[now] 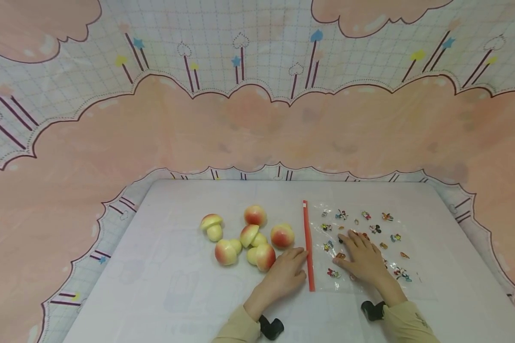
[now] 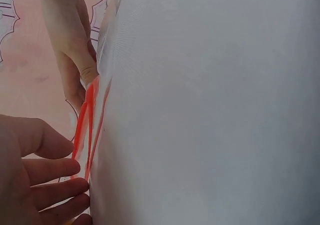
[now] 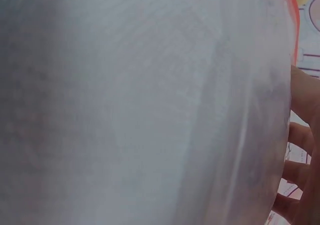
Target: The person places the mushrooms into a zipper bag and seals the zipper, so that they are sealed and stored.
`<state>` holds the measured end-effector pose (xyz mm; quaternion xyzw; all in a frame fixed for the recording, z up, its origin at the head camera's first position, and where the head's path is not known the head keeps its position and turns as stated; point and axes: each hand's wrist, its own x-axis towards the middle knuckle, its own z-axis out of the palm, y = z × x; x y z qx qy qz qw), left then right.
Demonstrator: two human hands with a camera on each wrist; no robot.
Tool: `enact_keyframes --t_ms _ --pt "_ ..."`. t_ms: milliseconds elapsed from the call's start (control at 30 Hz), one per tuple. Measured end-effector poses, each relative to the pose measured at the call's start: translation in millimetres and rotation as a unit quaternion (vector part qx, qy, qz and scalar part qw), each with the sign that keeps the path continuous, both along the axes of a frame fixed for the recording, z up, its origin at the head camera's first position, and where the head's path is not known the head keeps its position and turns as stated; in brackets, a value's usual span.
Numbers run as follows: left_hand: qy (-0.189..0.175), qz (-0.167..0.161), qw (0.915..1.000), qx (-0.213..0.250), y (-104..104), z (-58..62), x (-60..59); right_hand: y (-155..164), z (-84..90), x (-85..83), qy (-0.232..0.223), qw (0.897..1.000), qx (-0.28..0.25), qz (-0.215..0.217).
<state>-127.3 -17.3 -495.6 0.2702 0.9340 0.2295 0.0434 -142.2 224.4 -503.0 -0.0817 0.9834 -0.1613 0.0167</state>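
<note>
A clear plastic bag [image 1: 395, 281] printed with small cartoon figures lies flat on the right of the white table. Its red closure strip [image 1: 307, 238] runs along the left side. My right hand [image 1: 364, 259] rests on the bag with fingers spread; in the right wrist view that hand [image 3: 304, 135] shows only at the right edge. The fingertips of my left hand [image 1: 284, 272] touch or lie right beside the red strip. In the left wrist view, the left hand's fingers [image 2: 55, 187] extend toward the red strip [image 2: 84, 125], with no clear grip visible.
Several red-and-yellow mushroom-shaped pieces [image 1: 225, 252] lie left of the bag; one mushroom piece [image 1: 265, 257] is close to the left hand. A black wrist device [image 1: 271, 327] sits at each sleeve. Behind the white table [image 1: 154, 286] hangs a patterned cloth [image 1: 240, 133].
</note>
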Motion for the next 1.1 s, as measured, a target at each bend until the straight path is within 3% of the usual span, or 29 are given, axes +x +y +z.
enact_keyframes --t_ms 300,533,800,1100 --pt "0.025 -0.018 0.9983 -0.049 1 -4.2 -0.5 0 1.5 0.2 -0.006 1.000 0.000 0.002" --pt "0.014 -0.013 0.9972 -0.073 4 -3.5 -0.8 -1 -0.5 0.9 -0.017 1.000 0.004 0.002" --pt "0.045 -0.016 0.9907 -0.127 11 1.7 -1.0 -3 2.5 2.0 -0.010 1.000 0.007 0.007" --pt "0.067 -0.018 0.9871 -0.145 13 3.6 -1.5 -8 1.1 0.1 -0.021 0.999 0.020 -0.013"
